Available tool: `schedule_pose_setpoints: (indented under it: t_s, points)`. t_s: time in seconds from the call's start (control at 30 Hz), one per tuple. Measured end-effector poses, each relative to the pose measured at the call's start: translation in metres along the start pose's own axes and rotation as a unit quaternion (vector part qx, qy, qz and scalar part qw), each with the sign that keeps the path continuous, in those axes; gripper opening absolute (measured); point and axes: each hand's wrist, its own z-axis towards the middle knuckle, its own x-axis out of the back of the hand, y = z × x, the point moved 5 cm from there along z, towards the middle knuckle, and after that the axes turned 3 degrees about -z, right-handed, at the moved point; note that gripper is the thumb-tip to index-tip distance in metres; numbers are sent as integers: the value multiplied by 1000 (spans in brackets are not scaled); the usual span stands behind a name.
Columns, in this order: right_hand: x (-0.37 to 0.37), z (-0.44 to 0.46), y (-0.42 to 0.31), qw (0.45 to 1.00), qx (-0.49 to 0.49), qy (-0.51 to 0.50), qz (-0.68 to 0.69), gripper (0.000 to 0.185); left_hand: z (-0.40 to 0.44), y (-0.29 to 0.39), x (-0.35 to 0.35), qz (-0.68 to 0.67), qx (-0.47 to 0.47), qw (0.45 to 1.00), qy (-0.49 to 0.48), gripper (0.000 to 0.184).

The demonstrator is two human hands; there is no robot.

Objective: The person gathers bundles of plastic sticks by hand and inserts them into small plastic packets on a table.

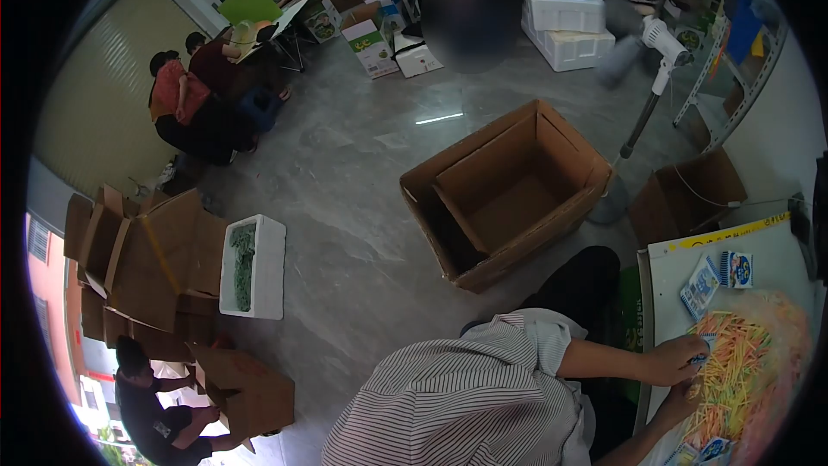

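Far to the left of the fingers, a white foam box [274, 272] stands on the floor; nearer them, an open cardboard box [470, 155] also stands there. The left hand [677, 361] has its fingers closed on a small blue-and-white packet [707, 347]. Just beside it, the right hand [683, 399] has its fingers curled at the edge of the thin, colorful sticks [733, 371]; whether they grip anything, I cannot tell. The sticks lie heaped right of both hands in clear plastic [789, 328] on the white surface [677, 272], with more packets [700, 286] above and below the fingers in view.
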Motion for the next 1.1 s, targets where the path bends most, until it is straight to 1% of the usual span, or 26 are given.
schedule_pose_setpoints:
  t_s: [0.03, 0.07, 0.1, 0.17, 0.2, 0.23, 0.27, 0.3, 0.37, 0.4, 0.47, 0.5, 0.57, 0.6, 0.67, 0.7, 0.73, 0.77, 0.8, 0.83, 0.87, 0.9, 0.97, 1.03, 1.07, 1.1]
  points:
    - [0, 3, 15, 994, -20, 6, 103, 9, -3, 24, 14, 61, -198, 974, 96, 28]
    - [1, 4, 31, 978, -40, 11, 204, 9, -16, 46, 24, 118, -384, 896, 186, 30]
    - [6, 1, 27, 979, -42, 12, 201, 9, -16, 54, 38, 115, -383, 898, 185, 30]
    - [15, -7, 0, 968, -87, -63, 228, 11, -19, 74, 50, 204, -462, 859, 81, 33]
    - [19, -6, 1, 968, -90, -63, 225, 11, -15, 69, 51, 200, -460, 861, 81, 33]
    - [21, -7, 4, 955, -116, -80, 261, 14, 2, 44, 42, 191, -320, 926, -61, 30]
    - [22, -7, 7, 940, -141, -96, 297, 18, 9, 18, 30, 174, -167, 949, -201, 29]
    - [23, -7, 7, 940, -144, -92, 294, 18, 8, 11, 27, 170, -168, 949, -205, 29]
    - [21, -6, 3, 905, -143, -88, 390, 13, 8, 4, 32, 87, -178, 976, -93, 25]
    - [20, -7, 7, 906, -145, -88, 389, 13, 6, 3, 30, 86, -177, 976, -93, 25]
    - [12, -14, 16, 880, -202, -95, 418, 9, 4, -7, 26, 97, -102, 983, -115, 22]
    - [9, -16, 19, 881, -203, -96, 417, 9, 3, -11, 21, 96, -101, 984, -114, 22]
    - [13, -16, 27, 903, -177, -22, 391, 8, -1, -17, 23, 137, -130, 981, 52, 24]
    - [13, -17, 23, 902, -179, -22, 392, 8, -7, -14, 20, 138, -128, 981, 51, 24]
    - [22, -17, 14, 951, -165, 23, 259, 3, -25, 14, 20, 198, -279, 927, 152, 33]
    - [20, -15, 22, 951, -166, 23, 261, 3, -30, 19, 15, 200, -279, 927, 150, 33]
    - [21, -14, 35, 959, -165, 49, 226, 5, -30, 16, 7, 166, -200, 963, 76, 36]
    - [21, -14, 49, 966, -163, 72, 188, 7, -31, 11, -1, 128, -117, 985, 3, 40]
    - [18, -15, 44, 966, -162, 69, 187, 7, -33, 14, 0, 128, -116, 985, 6, 40]
    - [19, -13, 31, 980, -71, 89, 162, 8, -36, 29, 10, 216, -213, 944, 127, 41]
    - [21, -14, 19, 985, 19, 111, 133, 8, -43, 42, 16, 296, -305, 873, 241, 41]
    - [19, -11, 31, 985, 17, 113, 131, 8, -42, 43, 17, 294, -306, 874, 239, 41]
    - [18, -3, 77, 979, -55, 127, 146, 11, -47, 46, 13, 261, -390, 857, 215, 42]
    - [23, -10, 43, 976, -136, 30, 168, 16, -43, 29, 7, 204, -303, 922, 128, 40]
    - [30, -13, 8, 990, -110, 16, 81, 16, -39, 20, 8, 145, -210, 961, 104, 40]
    - [29, -17, -8, 978, -150, 22, 146, 14, -35, 12, 6, 88, -112, 988, 62, 40]
